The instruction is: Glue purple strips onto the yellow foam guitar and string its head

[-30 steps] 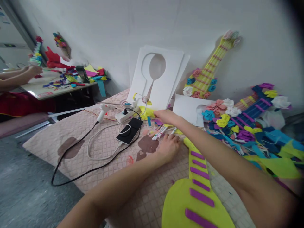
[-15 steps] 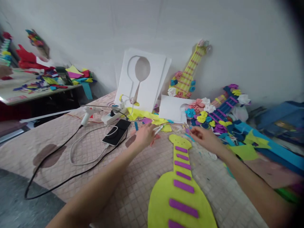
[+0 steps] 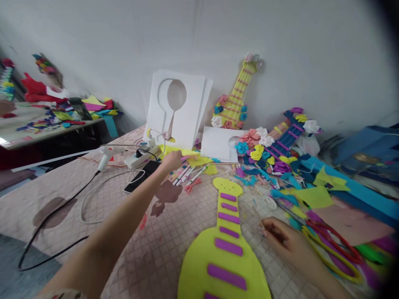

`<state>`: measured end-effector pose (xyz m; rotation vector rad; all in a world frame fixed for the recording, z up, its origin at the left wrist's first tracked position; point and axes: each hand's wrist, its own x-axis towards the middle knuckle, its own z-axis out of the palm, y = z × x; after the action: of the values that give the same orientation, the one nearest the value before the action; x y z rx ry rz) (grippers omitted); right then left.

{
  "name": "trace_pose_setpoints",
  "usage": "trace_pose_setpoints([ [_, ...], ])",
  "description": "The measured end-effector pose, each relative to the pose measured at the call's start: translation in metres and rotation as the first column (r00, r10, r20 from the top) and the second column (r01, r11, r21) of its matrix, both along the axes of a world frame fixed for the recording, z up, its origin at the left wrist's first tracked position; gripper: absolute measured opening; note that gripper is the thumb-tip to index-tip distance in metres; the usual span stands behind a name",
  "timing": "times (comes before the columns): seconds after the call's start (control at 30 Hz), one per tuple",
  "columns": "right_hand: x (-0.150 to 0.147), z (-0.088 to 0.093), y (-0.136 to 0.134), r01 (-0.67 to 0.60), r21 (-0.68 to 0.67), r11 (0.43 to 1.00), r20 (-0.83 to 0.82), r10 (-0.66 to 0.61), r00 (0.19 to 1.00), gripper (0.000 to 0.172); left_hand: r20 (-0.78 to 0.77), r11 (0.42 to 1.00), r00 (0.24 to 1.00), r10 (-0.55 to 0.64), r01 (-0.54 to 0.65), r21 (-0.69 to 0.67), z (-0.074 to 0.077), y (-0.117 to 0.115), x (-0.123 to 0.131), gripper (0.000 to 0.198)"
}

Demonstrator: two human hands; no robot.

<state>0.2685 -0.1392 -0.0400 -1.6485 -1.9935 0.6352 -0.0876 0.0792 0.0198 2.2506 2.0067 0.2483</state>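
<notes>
A yellow foam guitar shape [image 3: 224, 253] with purple strips glued across it lies on the pink quilted mat [image 3: 124, 232] in front of me. My left hand [image 3: 172, 160] reaches far forward, its fingers pinched on a small pink strip [image 3: 184, 158] just above a bunch of markers [image 3: 186, 175]. Beside the guitar's right edge my right hand [image 3: 282, 240] rests with its fingers curled in; what they hold, if anything, is hidden. Red-handled scissors [image 3: 332, 241] lie just to its right.
A phone [image 3: 141, 175], power strip [image 3: 139, 158], glue gun [image 3: 106, 155] and trailing cables [image 3: 59, 216] lie at the left. White cut-out boards [image 3: 187, 120] and flower-covered guitars [image 3: 234, 99] lean on the wall. Foam scraps [image 3: 314, 195] pile up at the right. A low table [image 3: 37, 126] stands far left.
My left hand has moved forward from the markers to the pink strip near the power strip. My right hand has drawn back from the guitar's head to beside its body. The view has shifted right.
</notes>
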Motion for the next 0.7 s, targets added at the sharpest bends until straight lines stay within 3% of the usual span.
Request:
trace_pose_setpoints([
  [0.1,0.004,-0.003,-0.002,0.0,-0.005,1.0,-0.018,0.0,1.0,0.016,0.03,0.999,0.999,-0.026,0.025,0.038,0.026,0.008,-0.008,0.041],
  [0.2,0.007,-0.006,-0.004,-0.009,-0.016,1.0,-0.032,0.009,0.999,0.016,0.073,0.994,0.993,-0.092,0.088,0.057,0.037,0.011,-0.003,0.038],
  [0.27,0.007,-0.008,-0.005,-0.016,-0.02,1.0,-0.037,0.015,0.999,0.016,0.105,0.988,0.983,-0.152,0.148,0.046,0.032,0.012,0.008,0.035],
  [0.5,-0.005,-0.004,-0.006,-0.033,-0.012,0.999,-0.002,0.033,0.999,0.013,0.188,0.926,0.909,-0.371,0.377,0.002,-0.008,0.016,0.071,0.028],
  [0.7,-0.01,0.004,-0.007,-0.04,-0.008,0.999,-0.013,0.04,0.999,0.011,0.1,0.943,0.937,-0.334,0.332,0.032,-0.018,0.029,0.122,0.022],
])
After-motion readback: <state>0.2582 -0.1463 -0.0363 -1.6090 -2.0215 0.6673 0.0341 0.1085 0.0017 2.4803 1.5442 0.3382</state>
